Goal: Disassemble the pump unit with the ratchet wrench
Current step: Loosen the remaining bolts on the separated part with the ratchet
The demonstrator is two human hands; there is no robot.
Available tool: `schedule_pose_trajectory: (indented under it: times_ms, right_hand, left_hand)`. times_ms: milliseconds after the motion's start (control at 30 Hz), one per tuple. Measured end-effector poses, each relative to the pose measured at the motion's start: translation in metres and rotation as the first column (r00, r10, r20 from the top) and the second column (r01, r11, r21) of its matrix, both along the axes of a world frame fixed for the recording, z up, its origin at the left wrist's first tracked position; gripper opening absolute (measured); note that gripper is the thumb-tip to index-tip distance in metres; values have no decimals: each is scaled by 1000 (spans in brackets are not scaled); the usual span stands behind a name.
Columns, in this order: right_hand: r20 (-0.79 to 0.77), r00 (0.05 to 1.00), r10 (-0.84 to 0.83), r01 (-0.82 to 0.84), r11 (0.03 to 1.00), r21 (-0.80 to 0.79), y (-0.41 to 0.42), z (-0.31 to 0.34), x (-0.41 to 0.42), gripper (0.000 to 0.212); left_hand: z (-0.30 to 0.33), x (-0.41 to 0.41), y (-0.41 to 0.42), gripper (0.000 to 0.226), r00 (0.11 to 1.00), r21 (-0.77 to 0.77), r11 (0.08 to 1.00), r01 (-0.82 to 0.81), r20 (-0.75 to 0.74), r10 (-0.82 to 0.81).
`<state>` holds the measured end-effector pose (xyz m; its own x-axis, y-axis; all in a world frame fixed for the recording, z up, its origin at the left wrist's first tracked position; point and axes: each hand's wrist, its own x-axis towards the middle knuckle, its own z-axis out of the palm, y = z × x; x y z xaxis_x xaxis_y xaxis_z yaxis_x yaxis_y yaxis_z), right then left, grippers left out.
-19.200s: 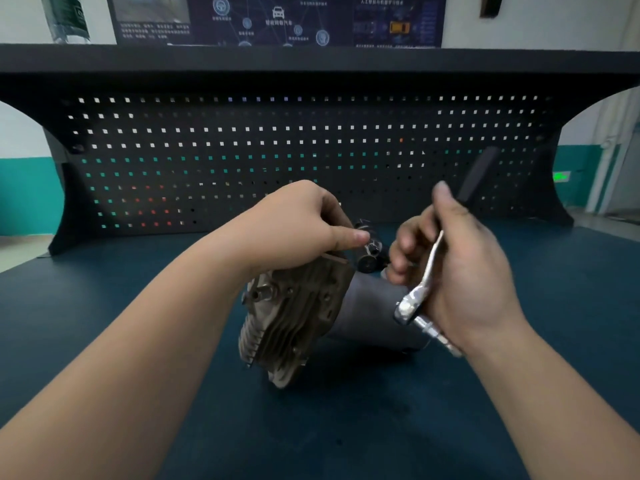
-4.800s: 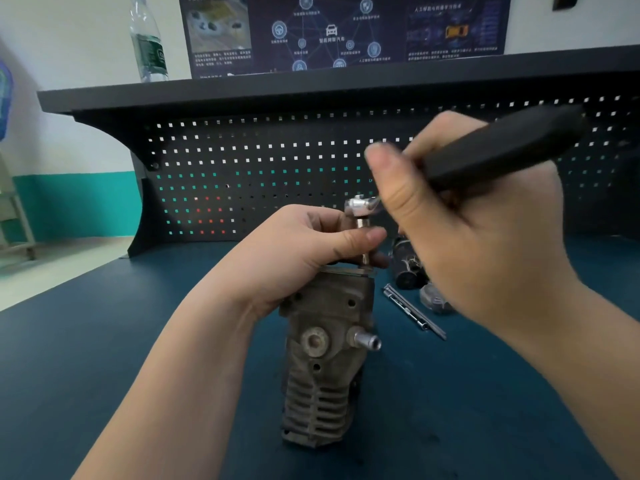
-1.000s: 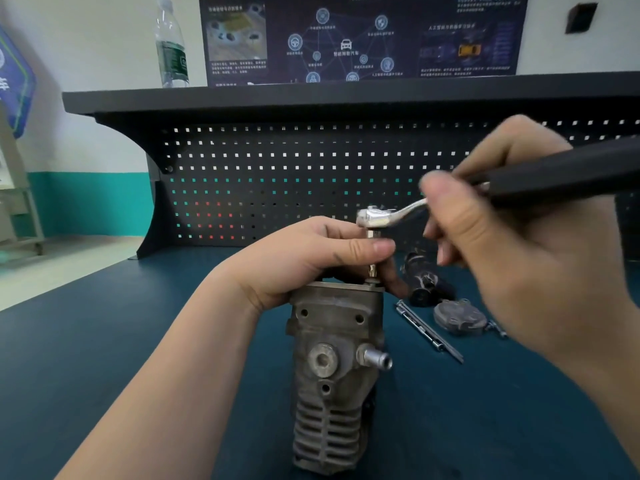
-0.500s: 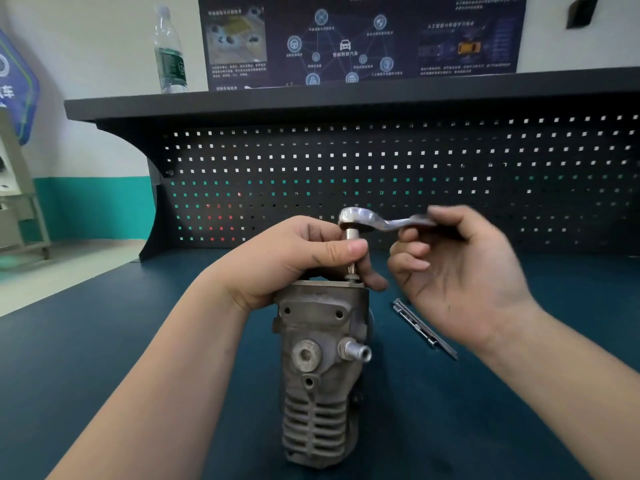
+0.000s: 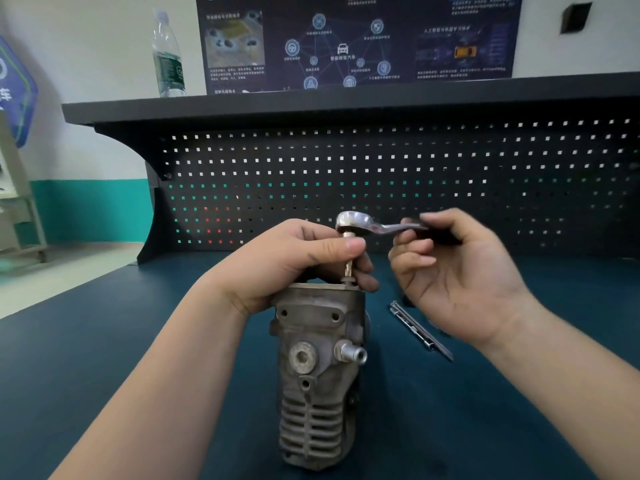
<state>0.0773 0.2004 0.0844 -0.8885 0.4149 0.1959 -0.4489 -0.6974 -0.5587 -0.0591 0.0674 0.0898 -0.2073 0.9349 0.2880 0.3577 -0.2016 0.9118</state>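
— Two hands busy? Fingers doing what?
— Left hand (image 5: 294, 258): fingers curled round the bit under the wrench (image 5: 374, 225), thumb pinching it just above the pump (image 5: 318, 368). Right hand (image 5: 457, 278): fingers loosely curled on the handle, palm up.
— Pump where?
— Upright on the table (image 5: 104, 341), fins down, wrench seated on a top bolt (image 5: 347, 280).
— Progress?
— Early to midway, probably. One long bolt (image 5: 420, 330) lying loose to the right; head still on; more bolts likely left.
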Motion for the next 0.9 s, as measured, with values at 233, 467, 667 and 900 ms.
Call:
schedule_pose_trajectory:
  times_ms: [233,467,667,900]
  right_hand:
    - [-534,733,-422,672,324,666,-11,2,14,24]
    - [-386,848,-362,529,553,644,-13,10,17,15]
    - [4,1000,7,-7,993,-114,0,-10,-8,7]
    - [-679,596,-429,742,-29,670,-12,1,18,23]
  left_hand:
    - [4,5,0,19,999,-14,1000,-13,37,13]
    - [2,5,-2,19,998,-10,999,48,43,-48]
    - [2,4,-1,19,999,-26,1000,-15,35,16]
    - [3,4,0,17,1000,-7,1000,14,26,-14]
